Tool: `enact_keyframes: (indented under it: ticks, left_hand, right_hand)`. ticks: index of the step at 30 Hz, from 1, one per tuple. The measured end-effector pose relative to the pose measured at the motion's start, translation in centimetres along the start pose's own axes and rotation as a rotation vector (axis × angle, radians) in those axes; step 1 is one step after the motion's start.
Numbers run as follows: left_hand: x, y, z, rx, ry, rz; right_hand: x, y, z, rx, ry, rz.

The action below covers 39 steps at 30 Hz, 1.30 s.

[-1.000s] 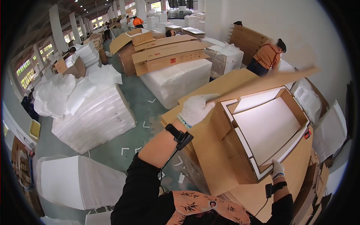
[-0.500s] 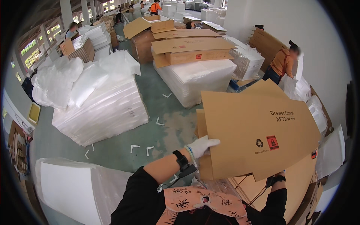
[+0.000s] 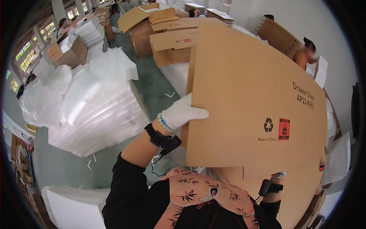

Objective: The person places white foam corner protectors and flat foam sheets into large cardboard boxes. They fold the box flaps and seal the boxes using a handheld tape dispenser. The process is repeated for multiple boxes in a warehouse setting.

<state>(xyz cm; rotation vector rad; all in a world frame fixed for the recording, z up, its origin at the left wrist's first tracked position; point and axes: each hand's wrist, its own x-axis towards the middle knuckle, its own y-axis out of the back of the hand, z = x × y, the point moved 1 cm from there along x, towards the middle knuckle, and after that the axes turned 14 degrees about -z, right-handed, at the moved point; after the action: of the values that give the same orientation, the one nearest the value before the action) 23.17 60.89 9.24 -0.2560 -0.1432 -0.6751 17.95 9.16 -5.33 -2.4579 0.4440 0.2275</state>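
Observation:
A large flat brown cardboard box (image 3: pixel 244 87) is held up in front of me, its printed face with a red label toward me. My left hand (image 3: pixel 185 112), in a white knit glove, grips the box's left edge, thumb on the printed face and fingers behind. My right hand is mostly hidden behind the lower right of the box; only its glove cuff (image 3: pixel 280 174) and the wrist show, so its fingers cannot be made out. Below the held box lies more brown cardboard (image 3: pixel 297 191).
A plastic-wrapped white stack (image 3: pixel 99 126) stands at left, another white wrapped stack (image 3: pixel 72 208) at near left. Behind the held box are folded cartons (image 3: pixel 171 40) on a wrapped stack. A co-worker (image 3: pixel 305 53) stands at far right; another person (image 3: pixel 63 28) is at far left.
The cardboard box has been lifted higher and tilted more upright, and now hides more of the stacks behind. My left hand has risen with it, still gripping its left edge.

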Motion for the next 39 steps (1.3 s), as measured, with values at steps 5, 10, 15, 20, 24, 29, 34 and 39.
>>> enact_keyframes:
  ticks: [5,10,15,20,24,29,34,39]
  left_hand:
    - [-3.3,9.6,6.0,-0.01,-0.108,0.103]
    - [-4.9,22.2,6.8,0.059,-0.208,0.348]
    - [5.5,43.3,11.9,-0.065,-0.342,0.587]
    - [14.1,61.2,9.5,0.073,-0.329,0.805]
    - [19.3,55.8,-3.8,0.045,-0.064,0.662]
    - [17.7,43.9,-19.4,-0.045,0.4,0.371]
    - [16.5,27.6,-25.2,-0.005,0.668,-0.019]
    - [16.1,11.6,-26.0,0.046,0.675,-0.327]
  right_hand:
    - [6.6,-12.6,2.6,-0.054,0.018,-0.113]
    - [15.1,-29.8,4.9,-0.14,0.131,-0.267]
    - [22.8,-53.3,5.8,-0.591,0.416,-0.492]
    - [16.1,-57.0,13.7,-1.381,0.602,-0.975]
    - [9.5,-45.8,15.6,-1.526,0.028,-0.889]
    - [0.8,-32.5,15.0,-1.43,-0.295,-0.258]
    - [-8.9,-26.1,15.1,-1.161,-0.372,0.099]
    - [-20.3,-17.5,16.0,-1.151,-0.233,0.258]
